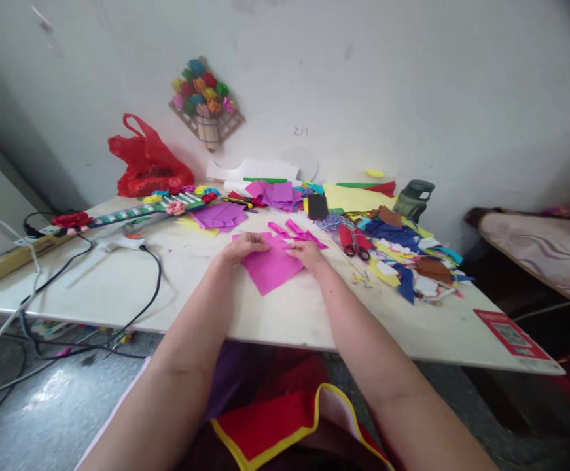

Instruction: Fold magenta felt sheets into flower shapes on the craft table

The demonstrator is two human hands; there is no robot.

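Note:
A bright pink square of paper (271, 271) is held between my two hands, just above the white table, with one corner pointing toward me. My left hand (246, 246) pinches its left side between thumb and fingers. On the opposite side, my right hand (306, 254) pinches the paper the same way. Just beyond the right hand lie several folded pink paper strips (298, 230). A stack of purple paper (220, 216) rests past my left hand. Scissors with dark handles (356, 250) lie to the right, on something red.
A glue gun (122, 244) with a black cord and a power strip (19, 258) are at left. Paper scraps (407, 252) pile up at right, near a green bottle (413, 198). A phone (317, 207) and a red plastic bag (150, 163) stand farther back.

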